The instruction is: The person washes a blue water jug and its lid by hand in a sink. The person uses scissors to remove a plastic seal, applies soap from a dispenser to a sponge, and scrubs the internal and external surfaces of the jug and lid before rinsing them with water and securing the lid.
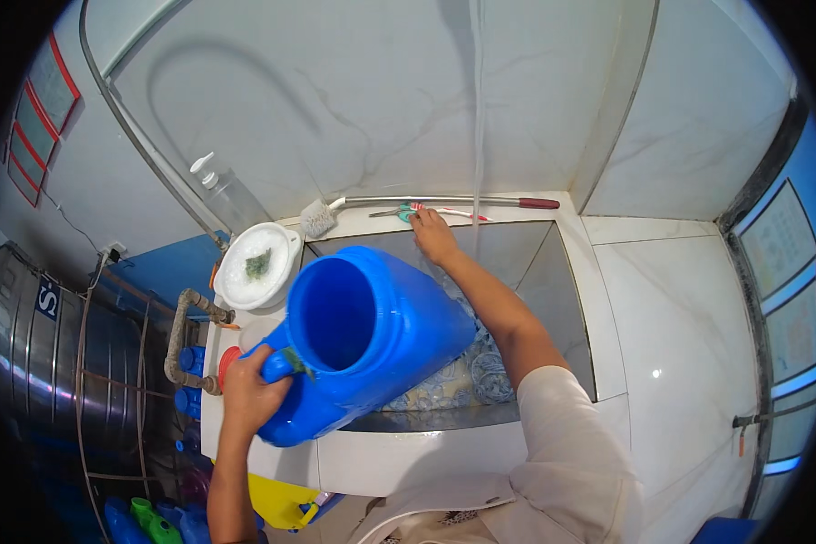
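A large blue plastic jug [421,319] lies tilted across the sink, its open mouth facing me. My left hand [255,391] grips it by the handle. A scrap of green scouring pad [298,362] shows beside that handle. My right hand [436,234] reaches over to the sink's back ledge, its fingertips at a red-and-white toothbrush [466,214] and a pair of scissors [385,213] with teal handles. Whether those fingers have closed on anything is hidden. Below the jug, patterned tiles and a coiled bluish bundle [491,374] show in the sink [564,319].
A long-handled brush [442,200] lies along the back ledge. To the left stand a white basin [291,255] of suds with a green scouring pad [257,264], and a pump bottle [234,200]. A pipe [175,340] borders the counter near a steel tank [47,353].
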`<state>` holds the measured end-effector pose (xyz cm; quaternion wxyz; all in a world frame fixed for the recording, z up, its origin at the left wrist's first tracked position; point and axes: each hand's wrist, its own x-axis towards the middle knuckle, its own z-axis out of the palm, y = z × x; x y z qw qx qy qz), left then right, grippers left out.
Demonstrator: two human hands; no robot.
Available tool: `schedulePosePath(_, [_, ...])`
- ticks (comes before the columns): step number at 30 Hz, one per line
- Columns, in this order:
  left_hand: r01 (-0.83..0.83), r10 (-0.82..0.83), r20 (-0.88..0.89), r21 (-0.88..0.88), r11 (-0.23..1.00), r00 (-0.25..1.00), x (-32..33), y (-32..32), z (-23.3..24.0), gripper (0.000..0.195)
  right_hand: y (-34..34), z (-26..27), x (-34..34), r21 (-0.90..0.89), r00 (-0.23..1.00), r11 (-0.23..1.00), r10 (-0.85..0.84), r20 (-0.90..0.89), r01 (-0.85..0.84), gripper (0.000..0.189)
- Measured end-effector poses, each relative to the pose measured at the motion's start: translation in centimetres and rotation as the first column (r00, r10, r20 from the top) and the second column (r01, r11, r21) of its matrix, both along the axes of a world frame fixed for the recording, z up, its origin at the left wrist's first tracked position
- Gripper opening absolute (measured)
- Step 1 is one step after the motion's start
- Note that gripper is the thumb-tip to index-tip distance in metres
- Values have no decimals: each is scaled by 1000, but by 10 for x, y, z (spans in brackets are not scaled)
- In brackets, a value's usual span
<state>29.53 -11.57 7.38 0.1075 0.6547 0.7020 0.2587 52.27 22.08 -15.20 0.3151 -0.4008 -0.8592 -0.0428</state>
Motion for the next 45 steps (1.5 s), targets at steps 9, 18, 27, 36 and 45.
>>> schedulePosePath(9, [-76, 75, 45, 27, 997, 996, -19, -4, 25, 12, 24, 27, -5, -471, 867, 824, 48, -496, -315, 20])
schedulePosePath(18, [-40, 26, 153, 85, 996, 988, -38, -3, 9, 14, -34, 50, 21, -654, 576, 106, -384, -722, -749, 27])
schedulePosePath(27, [-233, 226, 70, 433, 871, 972, -134, -41, -39, 35, -92, 40, 135, -661, 571, -48, -552, -607, -749, 23])
schedulePosePath(36, [-305, 278, 128, 450, 839, 952, -131, -36, -37, 33, -149, 86, 204, -914, 925, 372, -268, -270, -159, 18])
schedulePosePath(45, [-333, 298, 150, 458, 824, 943, -131, -45, -36, 31, -135, 52, 308, -225, 666, 628, -720, 197, 745, 13])
